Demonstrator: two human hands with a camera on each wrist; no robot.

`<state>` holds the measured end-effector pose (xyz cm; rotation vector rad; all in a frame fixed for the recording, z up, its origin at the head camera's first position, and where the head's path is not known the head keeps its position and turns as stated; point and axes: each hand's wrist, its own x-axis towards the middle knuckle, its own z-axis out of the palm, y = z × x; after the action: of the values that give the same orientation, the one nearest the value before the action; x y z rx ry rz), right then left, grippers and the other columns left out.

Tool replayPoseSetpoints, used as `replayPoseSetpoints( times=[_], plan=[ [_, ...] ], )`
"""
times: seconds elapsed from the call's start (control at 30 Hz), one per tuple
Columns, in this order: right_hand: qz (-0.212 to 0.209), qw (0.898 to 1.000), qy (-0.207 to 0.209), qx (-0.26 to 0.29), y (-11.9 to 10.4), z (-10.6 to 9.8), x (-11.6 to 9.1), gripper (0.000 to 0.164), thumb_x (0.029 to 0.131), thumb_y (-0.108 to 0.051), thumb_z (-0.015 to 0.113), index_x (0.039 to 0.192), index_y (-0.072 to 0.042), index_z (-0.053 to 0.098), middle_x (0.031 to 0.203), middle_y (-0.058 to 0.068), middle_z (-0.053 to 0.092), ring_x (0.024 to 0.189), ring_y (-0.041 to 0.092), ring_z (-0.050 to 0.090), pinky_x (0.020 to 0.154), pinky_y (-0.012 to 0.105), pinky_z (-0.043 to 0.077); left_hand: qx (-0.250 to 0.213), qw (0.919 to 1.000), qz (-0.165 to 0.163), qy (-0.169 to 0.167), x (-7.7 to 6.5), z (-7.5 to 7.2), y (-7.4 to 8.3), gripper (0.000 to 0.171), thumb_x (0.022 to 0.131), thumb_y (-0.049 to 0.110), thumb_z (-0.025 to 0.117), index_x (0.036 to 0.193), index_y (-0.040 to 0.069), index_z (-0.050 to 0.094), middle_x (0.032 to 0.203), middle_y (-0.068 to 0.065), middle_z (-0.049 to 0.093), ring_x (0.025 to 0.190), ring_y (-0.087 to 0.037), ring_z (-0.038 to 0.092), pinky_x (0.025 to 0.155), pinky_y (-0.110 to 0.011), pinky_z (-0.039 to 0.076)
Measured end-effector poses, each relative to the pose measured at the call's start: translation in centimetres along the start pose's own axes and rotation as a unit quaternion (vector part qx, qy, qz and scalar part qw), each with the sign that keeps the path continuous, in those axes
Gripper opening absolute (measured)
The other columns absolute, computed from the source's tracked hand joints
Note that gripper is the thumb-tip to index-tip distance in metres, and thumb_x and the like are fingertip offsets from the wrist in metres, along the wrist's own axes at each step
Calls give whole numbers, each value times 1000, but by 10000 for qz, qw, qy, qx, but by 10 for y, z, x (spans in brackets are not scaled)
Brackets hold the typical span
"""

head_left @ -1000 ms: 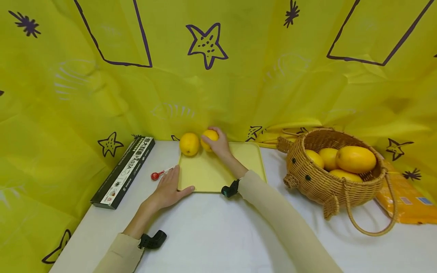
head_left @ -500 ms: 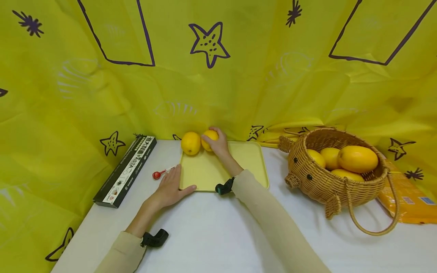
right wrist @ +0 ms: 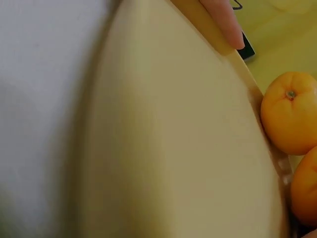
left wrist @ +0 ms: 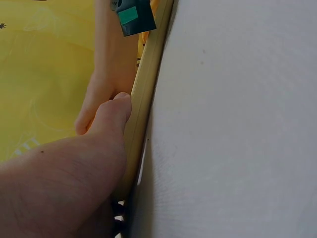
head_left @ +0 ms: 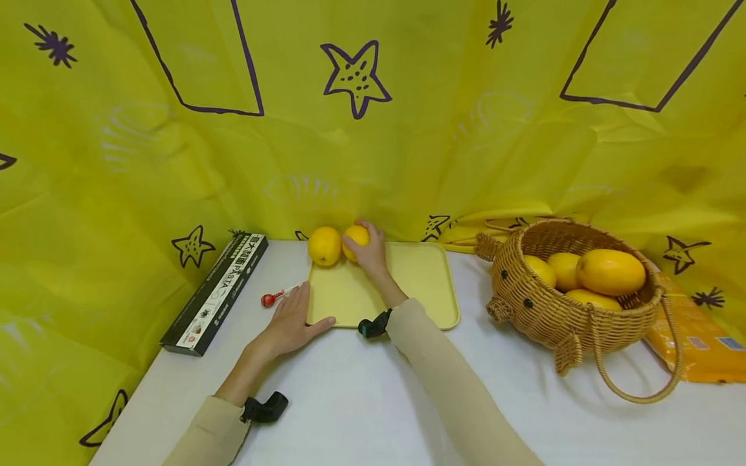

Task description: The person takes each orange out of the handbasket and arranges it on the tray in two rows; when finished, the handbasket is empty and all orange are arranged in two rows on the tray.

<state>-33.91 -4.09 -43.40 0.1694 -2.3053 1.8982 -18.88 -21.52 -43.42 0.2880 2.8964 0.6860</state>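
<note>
In the head view, two oranges stand side by side at the back left of a pale yellow tray (head_left: 408,278). My right hand (head_left: 372,254) grips the right orange (head_left: 355,241), thumb on its near side and fingers over its far right. The left orange (head_left: 324,246) is untouched, close beside it. My left hand (head_left: 288,327) rests at the tray's front left corner, fingers straight along the left edge and thumb along the front rim. In the left wrist view its thumb (left wrist: 115,111) touches the rim. The right wrist view shows an orange (right wrist: 292,113) by the tray's edge.
A red lollipop (head_left: 269,299) lies left of the left hand, near a black pasta box (head_left: 212,294). On the right stands a wicker pig basket (head_left: 542,323) holding several yellow fruits (head_left: 610,272), with an orange packet (head_left: 693,343) behind. A yellow patterned curtain (head_left: 419,149) borders the table.
My right forearm and wrist have swung left, and the hand has turned slightly around the right orange. Both oranges stay at the tray's back left. My left hand has not visibly moved.
</note>
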Motion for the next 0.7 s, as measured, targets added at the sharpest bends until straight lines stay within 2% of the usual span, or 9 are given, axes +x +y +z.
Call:
replayPoseSetpoints(
  times=[0.23,0.43,0.7],
  plan=[
    [-231,9997,-37,-92,10,-6,-4,50,86,-30,74,130,-17,54,136,14,42,120,33,49,104,48,43,-12,10000,-3,-3,1,2,3,103,92,57,53,152,-9,2,161,-26,3,150,-42,6,122,-57,7],
    [-77,9999,-83,124,15,-6,-10,50,87,-29,73,131,-18,54,138,14,43,119,30,48,102,46,44,-32,10000,-7,-54,-1,5,2,102,93,55,54,152,-10,2,161,-28,4,150,-43,6,122,-58,6],
    [-311,9982,56,517,9,-5,-6,48,89,-23,70,132,-10,53,138,12,50,119,28,51,101,41,44,36,10000,58,20,2,0,0,103,93,57,52,152,-10,0,161,-29,4,149,-44,6,121,-59,6]
  ],
)
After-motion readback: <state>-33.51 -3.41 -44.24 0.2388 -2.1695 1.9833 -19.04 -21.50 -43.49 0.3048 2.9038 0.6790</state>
